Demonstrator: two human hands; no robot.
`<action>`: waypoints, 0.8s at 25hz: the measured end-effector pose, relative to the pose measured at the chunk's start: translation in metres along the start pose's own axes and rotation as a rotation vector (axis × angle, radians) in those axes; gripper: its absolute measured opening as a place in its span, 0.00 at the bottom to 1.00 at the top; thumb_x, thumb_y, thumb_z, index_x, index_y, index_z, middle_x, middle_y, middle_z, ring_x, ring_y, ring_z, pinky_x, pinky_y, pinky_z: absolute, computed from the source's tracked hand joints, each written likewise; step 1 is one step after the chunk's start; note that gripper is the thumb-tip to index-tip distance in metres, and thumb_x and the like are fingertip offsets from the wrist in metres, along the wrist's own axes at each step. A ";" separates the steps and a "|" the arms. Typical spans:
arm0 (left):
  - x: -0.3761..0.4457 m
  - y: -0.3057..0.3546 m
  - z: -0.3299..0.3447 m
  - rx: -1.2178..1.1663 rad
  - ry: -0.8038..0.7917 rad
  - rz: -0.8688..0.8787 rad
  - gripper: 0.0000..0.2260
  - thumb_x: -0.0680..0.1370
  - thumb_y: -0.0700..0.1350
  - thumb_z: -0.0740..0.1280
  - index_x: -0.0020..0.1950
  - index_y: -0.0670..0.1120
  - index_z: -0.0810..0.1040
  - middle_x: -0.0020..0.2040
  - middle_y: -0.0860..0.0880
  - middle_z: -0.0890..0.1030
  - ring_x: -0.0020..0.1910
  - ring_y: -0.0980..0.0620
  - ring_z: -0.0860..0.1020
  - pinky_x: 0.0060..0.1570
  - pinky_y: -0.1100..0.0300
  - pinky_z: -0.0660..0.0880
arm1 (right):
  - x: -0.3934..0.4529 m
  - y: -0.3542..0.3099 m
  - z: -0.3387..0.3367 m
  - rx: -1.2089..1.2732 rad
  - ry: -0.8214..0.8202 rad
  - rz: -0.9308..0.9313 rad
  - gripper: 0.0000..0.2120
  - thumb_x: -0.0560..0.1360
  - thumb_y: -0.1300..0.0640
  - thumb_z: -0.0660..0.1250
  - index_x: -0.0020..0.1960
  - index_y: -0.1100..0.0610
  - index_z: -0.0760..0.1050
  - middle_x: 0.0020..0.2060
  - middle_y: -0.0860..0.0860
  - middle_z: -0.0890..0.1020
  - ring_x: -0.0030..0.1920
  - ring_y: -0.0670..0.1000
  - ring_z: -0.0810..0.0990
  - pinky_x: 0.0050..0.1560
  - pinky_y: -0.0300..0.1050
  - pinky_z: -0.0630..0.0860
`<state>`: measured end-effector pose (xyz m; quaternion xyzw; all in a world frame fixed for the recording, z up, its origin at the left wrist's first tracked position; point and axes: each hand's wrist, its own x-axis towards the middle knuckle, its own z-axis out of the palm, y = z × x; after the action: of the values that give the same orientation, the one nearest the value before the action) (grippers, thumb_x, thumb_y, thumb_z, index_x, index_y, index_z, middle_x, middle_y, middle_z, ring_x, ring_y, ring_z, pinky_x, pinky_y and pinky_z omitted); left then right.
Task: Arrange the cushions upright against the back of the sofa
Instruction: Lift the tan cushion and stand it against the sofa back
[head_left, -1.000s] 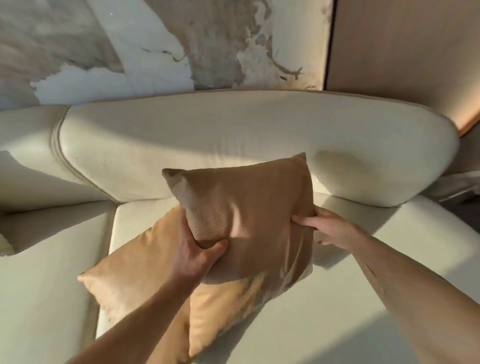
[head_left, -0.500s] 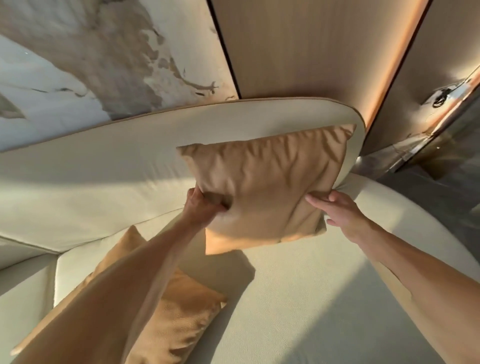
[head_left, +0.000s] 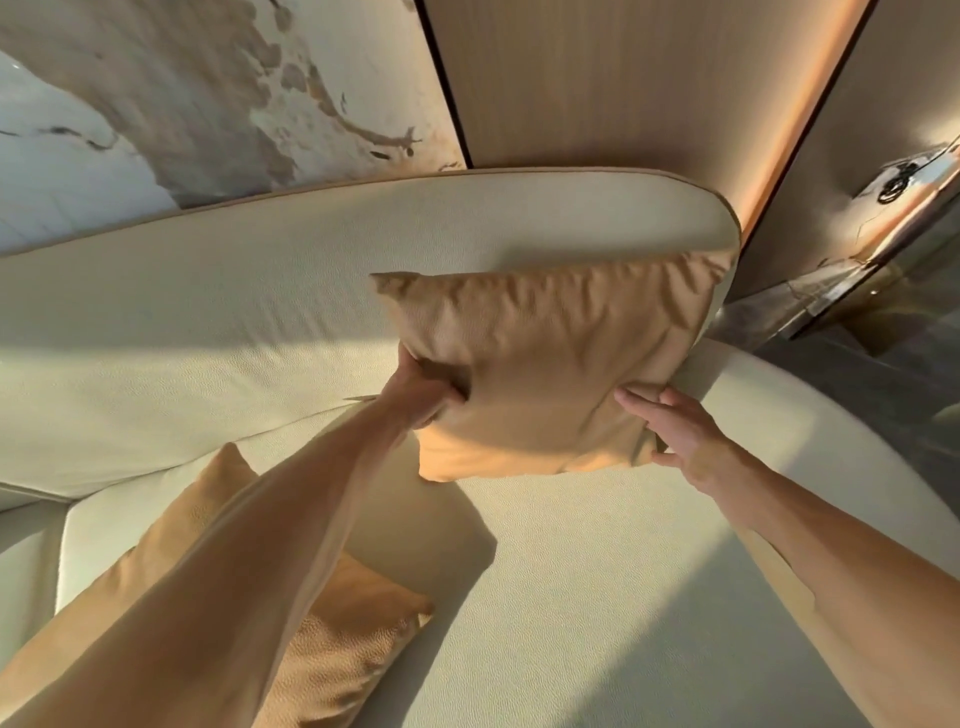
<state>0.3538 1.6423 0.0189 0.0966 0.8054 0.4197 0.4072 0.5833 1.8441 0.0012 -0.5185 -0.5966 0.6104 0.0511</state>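
Note:
A tan cushion (head_left: 550, 364) stands upright against the right end of the cream sofa back (head_left: 234, 291), its lower edge at the seat. My left hand (head_left: 423, 389) grips its left edge, fingers curled into the fabric. My right hand (head_left: 670, 431) holds its lower right corner, thumb under the corner and fingers on the front. A second tan cushion (head_left: 337, 644) lies flat on the seat at lower left, partly hidden under my left forearm.
The cream seat (head_left: 597, 597) stretches right of the flat cushion. Behind the sofa are a marbled wall (head_left: 208, 93) and a wooden panel (head_left: 597, 78). Past the sofa's right end lies a dark glossy floor (head_left: 883, 374).
Both hands have carried the cushion up off the lower one and to the right, onto the sofa back's right end. The view swung right with it.

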 end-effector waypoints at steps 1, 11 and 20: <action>0.003 -0.001 0.002 0.004 0.012 0.010 0.40 0.65 0.37 0.72 0.69 0.58 0.56 0.47 0.43 0.77 0.42 0.48 0.76 0.40 0.53 0.74 | 0.003 0.002 0.002 -0.018 0.004 0.003 0.23 0.68 0.41 0.74 0.58 0.50 0.76 0.58 0.47 0.79 0.59 0.51 0.76 0.51 0.52 0.74; -0.016 -0.014 0.005 0.016 0.023 0.120 0.46 0.75 0.46 0.72 0.80 0.56 0.40 0.78 0.51 0.59 0.73 0.49 0.67 0.66 0.63 0.65 | -0.001 -0.014 0.018 -0.231 -0.047 -0.175 0.44 0.71 0.46 0.73 0.79 0.49 0.51 0.73 0.45 0.66 0.72 0.51 0.65 0.63 0.41 0.64; -0.076 -0.073 -0.092 0.050 0.212 0.060 0.47 0.73 0.54 0.73 0.80 0.58 0.42 0.80 0.51 0.55 0.78 0.48 0.57 0.72 0.55 0.58 | -0.051 -0.035 0.105 -0.507 -0.074 -0.162 0.48 0.72 0.40 0.70 0.79 0.45 0.41 0.79 0.54 0.42 0.78 0.56 0.52 0.72 0.49 0.56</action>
<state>0.3485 1.5035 0.0361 0.0857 0.8509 0.4195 0.3043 0.5144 1.7480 0.0315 -0.4425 -0.7716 0.4538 -0.0535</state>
